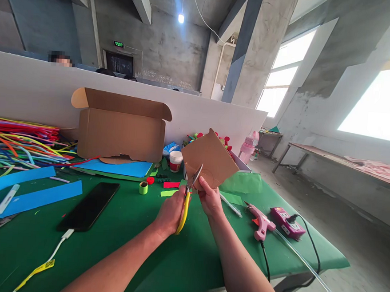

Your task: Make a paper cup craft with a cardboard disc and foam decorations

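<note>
Our left hand [171, 213] is closed around the yellow handle of the scissors [185, 213]; our right hand [210, 200] pinches the cardboard piece [211, 152] at its lower edge, thumb on the face towards us, the other fingers mostly hidden behind. The cardboard is up in front of us, above the green table [123, 259], standing tilted with 1 corner pointing upwards; it lies ahead of our left hand and a little to the right, directly beyond our right thumb, so the right hand is the nearer of the 2. The scissors' long axis runs from the left fist upwards and slightly right, blades away from us; 1 blade lies across the lower left of the cardboard's face, its tip just beside the right thumb; we cannot tell how far the blades are parted, nor how deep any cut goes. Near that thumb we make out a faint curved line on the cardboard; the pink glue gun [260, 221] lies apart, to the right of our right forearm.
</note>
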A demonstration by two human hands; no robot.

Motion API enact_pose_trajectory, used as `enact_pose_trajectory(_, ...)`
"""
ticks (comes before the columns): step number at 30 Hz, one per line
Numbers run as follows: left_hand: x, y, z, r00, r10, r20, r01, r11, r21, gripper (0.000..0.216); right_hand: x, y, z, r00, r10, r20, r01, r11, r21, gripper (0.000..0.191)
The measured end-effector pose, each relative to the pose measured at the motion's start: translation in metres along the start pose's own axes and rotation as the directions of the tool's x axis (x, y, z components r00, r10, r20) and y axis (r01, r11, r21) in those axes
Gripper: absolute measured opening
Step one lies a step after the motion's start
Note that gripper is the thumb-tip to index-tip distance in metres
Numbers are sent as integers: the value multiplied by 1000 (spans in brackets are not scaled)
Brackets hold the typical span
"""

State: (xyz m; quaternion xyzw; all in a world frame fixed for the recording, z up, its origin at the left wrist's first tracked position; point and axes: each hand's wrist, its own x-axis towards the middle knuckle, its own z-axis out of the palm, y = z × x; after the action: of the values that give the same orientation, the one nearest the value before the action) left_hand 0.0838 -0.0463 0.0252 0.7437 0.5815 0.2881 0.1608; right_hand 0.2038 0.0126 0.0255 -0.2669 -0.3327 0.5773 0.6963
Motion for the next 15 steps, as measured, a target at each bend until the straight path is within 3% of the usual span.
enact_pose_trajectory(15, -1, 3, -2, 999, -32, 32, 30, 998, 64, 20, 3, -5, -5, 999, 29, 19, -29, 999, -19, 46)
